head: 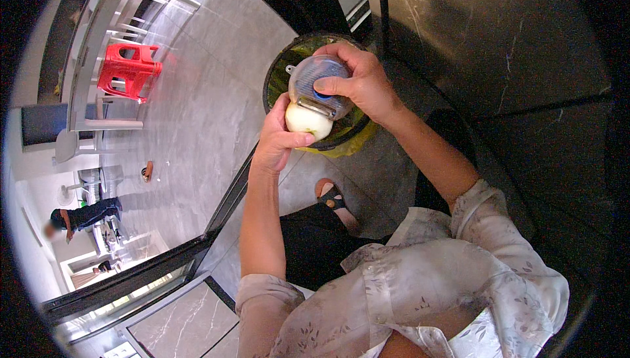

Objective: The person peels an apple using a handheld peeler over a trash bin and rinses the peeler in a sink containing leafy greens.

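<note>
My left hand (pixel 276 136) is wrapped around a pale, peeled round fruit or vegetable (pixel 310 121), its thumb across the lower side. A little green shows near its bottom end. In my right hand (pixel 362 80) is a rounded, translucent peeler (pixel 307 82) with a blue button under the thumb. The peeler's metal blade edge lies against the top of the pale piece, or just over it. Both hands are above a round black bin (pixel 268 85) lined with a yellow bag (pixel 352 149). Green scraps appear inside the bin, partly hidden by the hands.
A dark framed glass door edge (pixel 229 195) stands to the left of the bin. Dark marbled panels (pixel 492 53) rise on the right. A red plastic stool (pixel 130 72) and a white table (pixel 88 62) are farther off. Another person (pixel 86 219) stands in the distant room.
</note>
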### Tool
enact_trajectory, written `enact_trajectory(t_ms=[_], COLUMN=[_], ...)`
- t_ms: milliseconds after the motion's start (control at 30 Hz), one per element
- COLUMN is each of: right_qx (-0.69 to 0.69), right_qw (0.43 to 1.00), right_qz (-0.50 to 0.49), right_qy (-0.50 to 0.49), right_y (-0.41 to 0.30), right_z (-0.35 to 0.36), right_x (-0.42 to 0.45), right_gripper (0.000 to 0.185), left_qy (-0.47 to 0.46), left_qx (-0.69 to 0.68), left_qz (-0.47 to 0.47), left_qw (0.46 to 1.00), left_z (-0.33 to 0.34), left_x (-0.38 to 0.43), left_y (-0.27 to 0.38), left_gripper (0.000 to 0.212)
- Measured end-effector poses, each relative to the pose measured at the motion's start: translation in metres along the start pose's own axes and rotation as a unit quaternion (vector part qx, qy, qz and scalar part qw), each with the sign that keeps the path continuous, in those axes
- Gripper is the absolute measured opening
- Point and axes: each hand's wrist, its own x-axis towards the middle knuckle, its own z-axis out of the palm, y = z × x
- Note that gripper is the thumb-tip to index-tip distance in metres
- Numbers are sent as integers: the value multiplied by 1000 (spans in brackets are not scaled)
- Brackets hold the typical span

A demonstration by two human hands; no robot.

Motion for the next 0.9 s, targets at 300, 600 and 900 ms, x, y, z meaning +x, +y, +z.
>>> enact_trajectory(t_ms=[300, 600, 900], right_qx=[-170, 128, 79], right_qw=[982, 982, 990], right_qz=[9, 88, 62], right_qy=[75, 112, 97], right_y=[77, 33, 9], right_z=[-30, -7, 4], right_x=[26, 14, -5], right_gripper=[41, 37, 38], left_qy=[-48, -79, -14], left_qx=[-43, -158, -54], left_qz=[25, -28, -49], left_qw=[998, 984, 997], left_z=[-6, 1, -2], left_x=[-5, -3, 0], left_y=[3, -5, -11], left_gripper=[79, 79, 59])
